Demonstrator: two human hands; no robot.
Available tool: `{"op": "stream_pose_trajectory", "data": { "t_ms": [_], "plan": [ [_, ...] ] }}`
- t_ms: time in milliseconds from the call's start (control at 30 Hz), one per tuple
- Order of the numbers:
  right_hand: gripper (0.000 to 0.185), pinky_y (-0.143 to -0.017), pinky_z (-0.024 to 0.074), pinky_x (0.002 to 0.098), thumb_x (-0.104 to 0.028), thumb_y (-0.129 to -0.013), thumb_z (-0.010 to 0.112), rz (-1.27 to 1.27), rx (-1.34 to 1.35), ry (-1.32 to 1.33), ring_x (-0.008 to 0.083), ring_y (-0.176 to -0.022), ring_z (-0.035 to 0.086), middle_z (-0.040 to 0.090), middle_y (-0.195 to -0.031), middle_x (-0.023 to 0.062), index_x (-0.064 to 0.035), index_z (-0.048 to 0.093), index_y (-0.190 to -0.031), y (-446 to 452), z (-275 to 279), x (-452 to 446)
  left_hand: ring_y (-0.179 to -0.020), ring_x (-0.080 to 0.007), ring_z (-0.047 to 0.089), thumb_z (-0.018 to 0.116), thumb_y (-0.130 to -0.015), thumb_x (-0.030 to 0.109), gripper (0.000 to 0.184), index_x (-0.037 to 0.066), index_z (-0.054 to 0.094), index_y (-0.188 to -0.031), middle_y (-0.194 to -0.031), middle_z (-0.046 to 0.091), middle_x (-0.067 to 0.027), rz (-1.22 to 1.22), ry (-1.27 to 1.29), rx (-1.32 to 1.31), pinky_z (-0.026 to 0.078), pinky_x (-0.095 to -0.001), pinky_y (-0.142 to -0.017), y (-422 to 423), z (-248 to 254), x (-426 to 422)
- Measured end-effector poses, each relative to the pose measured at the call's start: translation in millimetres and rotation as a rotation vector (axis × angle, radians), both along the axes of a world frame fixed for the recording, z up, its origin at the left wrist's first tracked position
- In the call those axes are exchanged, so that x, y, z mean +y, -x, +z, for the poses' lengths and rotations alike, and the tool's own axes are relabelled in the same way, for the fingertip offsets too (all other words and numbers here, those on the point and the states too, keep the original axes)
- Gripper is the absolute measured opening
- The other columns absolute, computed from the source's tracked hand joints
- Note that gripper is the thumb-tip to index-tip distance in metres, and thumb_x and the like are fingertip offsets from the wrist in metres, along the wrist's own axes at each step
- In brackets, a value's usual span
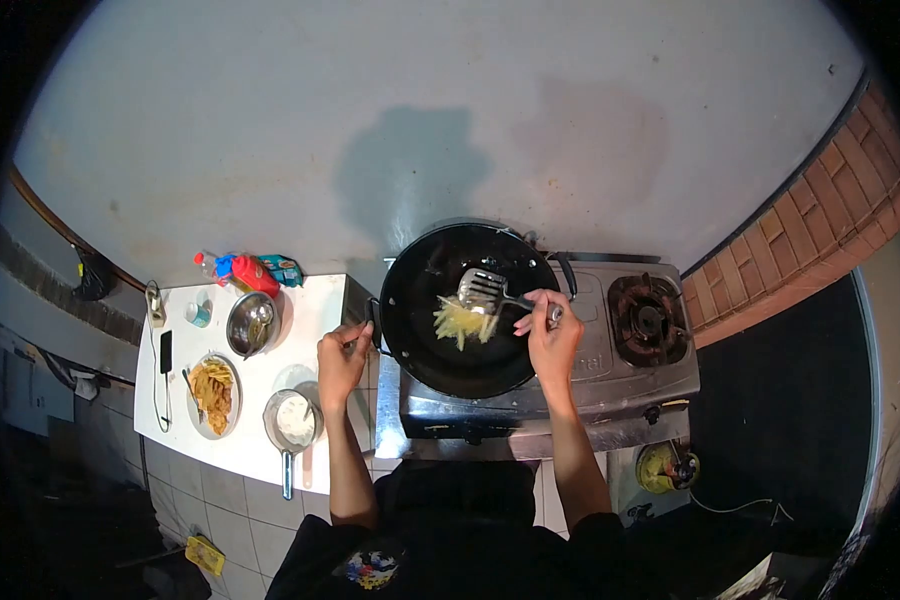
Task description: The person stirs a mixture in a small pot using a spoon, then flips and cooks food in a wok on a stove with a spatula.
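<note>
A large black wok (420, 365) sits on the left burner of the stove. My left hand (342, 362) is closed at its left side handle (373, 318), thumb raised against it. In my right hand (552, 335) is a slotted metal spatula (482, 290), gripped by its handle. The spatula's head is over the wok, right above a small pile of pale yellow cut strips (458, 322) that look like potato. The wok's right handle (567, 272) stands free behind my right hand.
Left of the stove, a white table (255, 462) bears a plate (232, 412) of fried food, a metal bowl (240, 325), a saucepan (274, 432) with white contents, a phone (166, 352) and red-topped bottles. A second burner (650, 320) lies right. A gas cylinder (660, 467) stands below.
</note>
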State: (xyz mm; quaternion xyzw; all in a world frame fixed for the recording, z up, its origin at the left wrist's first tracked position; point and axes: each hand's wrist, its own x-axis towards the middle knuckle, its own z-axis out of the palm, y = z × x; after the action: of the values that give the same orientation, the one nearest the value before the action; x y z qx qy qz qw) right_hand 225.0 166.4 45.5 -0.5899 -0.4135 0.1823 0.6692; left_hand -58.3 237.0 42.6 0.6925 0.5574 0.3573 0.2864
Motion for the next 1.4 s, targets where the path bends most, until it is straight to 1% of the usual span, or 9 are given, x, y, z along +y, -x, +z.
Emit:
{"op": "stream_pose_trajectory", "data": {
  "t_ms": [100,167,300,733,800,1067,1267,1333,1400],
  "plan": [
    [0.014,-0.049,0.0520,0.0254,-0.006,-0.097,0.053,0.017,-0.058,-0.026,0.0129,-0.057,0.064,0.066,-0.079,0.0105,0.0057,0.059,-0.093,-1.7,-1.6,8.5,-0.072,-0.0273,0.067,0.068,-0.088,0.018,0.023,-0.004,0.071,-0.094,-0.080,0.068,-0.0217,-0.007,-0.051,-0.004,0.050,-0.0333,-0.071,0.0,-0.2,-0.5],
    [0.016,-0.051,0.0535,0.0252,-0.006,-0.098,0.049,0.070,-0.121,-0.016,0.0128,-0.060,0.064,0.067,-0.090,0.0124,0.0085,0.056,-0.097,-4.0,-6.1,13.6,-0.075,-0.0284,0.068,0.067,-0.088,0.017,0.022,-0.004,0.071,-0.093,-0.081,0.068,-0.0224,0.000,-0.027,-0.014,0.050,-0.0338,-0.072,-0.4,-1.5,-0.4],
    [0.016,-0.050,0.0532,0.0251,-0.006,-0.098,0.050,0.148,-0.120,-0.025,0.0127,-0.060,0.064,0.067,-0.092,0.0126,0.0081,0.056,-0.097,-5.0,-13.1,21.4,-0.076,-0.0296,0.068,0.067,-0.088,0.017,0.022,-0.004,0.071,-0.093,-0.082,0.068,-0.0226,0.029,-0.003,0.032,0.050,-0.0343,-0.073,-1.6,1.2,-2.2],
    [0.020,-0.042,0.0494,0.0244,-0.011,-0.099,0.049,0.170,0.071,0.034,0.0125,-0.050,0.060,0.065,-0.087,0.0125,0.0070,0.054,-0.091,-6.9,-13.1,22.0,-0.068,-0.0280,0.067,0.069,-0.087,0.017,0.023,-0.005,0.071,-0.092,-0.077,0.068,-0.0216,0.041,-0.052,-0.001,0.049,-0.0341,-0.067,-4.5,-2.9,-2.3],
    [0.019,-0.042,0.0494,0.0256,-0.008,-0.097,0.051,0.152,0.131,0.032,0.0127,-0.052,0.062,0.065,-0.079,0.0092,0.0063,0.057,-0.087,-5.7,-11.2,20.3,-0.067,-0.0272,0.066,0.069,-0.087,0.017,0.023,-0.005,0.071,-0.092,-0.076,0.068,-0.0214,0.041,-0.082,0.000,0.049,-0.0341,-0.066,-4.2,-3.1,-2.1],
    [0.018,-0.041,0.0487,0.0253,-0.008,-0.097,0.051,0.137,0.160,-0.002,0.0131,-0.051,0.062,0.066,-0.082,0.0097,0.0064,0.056,-0.087,-14.6,7.4,2.0,-0.065,-0.0259,0.065,0.068,-0.087,0.018,0.023,-0.005,0.071,-0.090,-0.073,0.067,-0.0203,0.044,-0.003,0.025,0.049,-0.0335,-0.065,-4.9,6.1,-1.6],
    [0.007,-0.044,0.0513,0.0241,0.000,-0.093,0.054,0.158,-0.123,0.031,0.0122,-0.054,0.062,0.066,-0.086,0.0105,0.0054,0.059,-0.092,-21.4,21.7,-26.1,-0.067,-0.0290,0.066,0.068,-0.088,0.019,0.024,-0.005,0.071,-0.090,-0.075,0.067,-0.0209,0.049,-0.002,0.054,0.049,-0.0340,-0.068,-5.1,9.5,-0.6],
    [0.006,-0.046,0.0520,0.0244,0.001,-0.092,0.055,0.175,-0.107,0.052,0.0122,-0.057,0.063,0.066,-0.088,0.0112,0.0044,0.059,-0.095,-22.9,23.6,-33.9,-0.068,-0.0289,0.066,0.068,-0.088,0.020,0.025,-0.005,0.071,-0.090,-0.076,0.067,-0.0211,0.034,-0.002,0.046,0.049,-0.0342,-0.068,-2.9,5.4,1.6],
    [0.007,-0.048,0.0526,0.0245,0.001,-0.092,0.056,0.299,-0.194,0.047,0.0125,-0.060,0.063,0.066,-0.091,0.0113,0.0035,0.060,-0.097,-24.7,24.9,-41.0,-0.068,-0.0289,0.066,0.068,-0.088,0.020,0.025,-0.005,0.071,-0.090,-0.077,0.067,-0.0213,0.020,-0.004,0.040,0.049,-0.0343,-0.068,-0.9,5.2,3.2]
  ]
}}
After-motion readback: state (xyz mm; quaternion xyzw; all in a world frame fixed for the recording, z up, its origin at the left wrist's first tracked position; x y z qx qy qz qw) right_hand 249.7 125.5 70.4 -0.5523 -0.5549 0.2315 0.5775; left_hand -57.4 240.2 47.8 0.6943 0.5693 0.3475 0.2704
